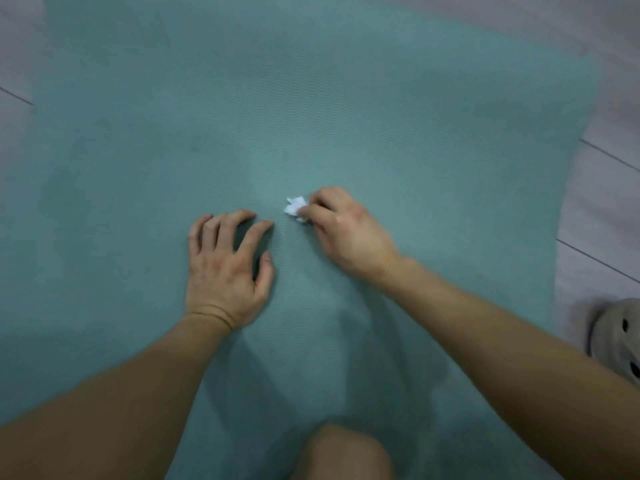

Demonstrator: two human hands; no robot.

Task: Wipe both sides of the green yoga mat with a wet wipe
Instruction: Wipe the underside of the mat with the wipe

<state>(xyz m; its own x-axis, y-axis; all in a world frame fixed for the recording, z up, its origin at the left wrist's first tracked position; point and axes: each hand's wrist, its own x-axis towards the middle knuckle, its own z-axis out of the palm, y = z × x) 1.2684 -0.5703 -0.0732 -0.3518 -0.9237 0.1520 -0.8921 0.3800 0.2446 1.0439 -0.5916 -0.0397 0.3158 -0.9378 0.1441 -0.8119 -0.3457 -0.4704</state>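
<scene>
Right-hand grip: the right hand (346, 237) pinches a small crumpled white wet wipe (295, 206) between thumb and fingertips. The fingers curl round the wad.
What hides the wipe: the right hand's own fingers cover its right part, so only the left part of the wad shows beyond them.
Wipe's place: it sits low over the green yoga mat (311, 98), near the middle of the mat's width. Whether it presses the surface or hangs just above it cannot be told.
Left hand: the left hand (225, 268) holds nothing. It rests on the mat with fingers spread and slightly bent, and the fingertips and thumb touch the surface.
Gap between hands: the left index fingertip lies near the wipe, but the two are apart.
Mat: it is unrolled and flat with its ribbed face up, and it fills most of the view. Its far right corner and right edge are in sight.
Forearms: both are bare. They reach in from the lower corners, cover parts of the mat's near end and cast soft shadows on it.
Knee: a bare knee (343, 452) shows at bottom centre, over the mat's near part.
Floor: a pale plank floor (606, 202) with dark seams shows to the left, top and right of the mat.
Shoe: a grey clog-like shoe (620, 337) with holes lies on the floor beside the mat's right edge, partly cut off by the frame.
</scene>
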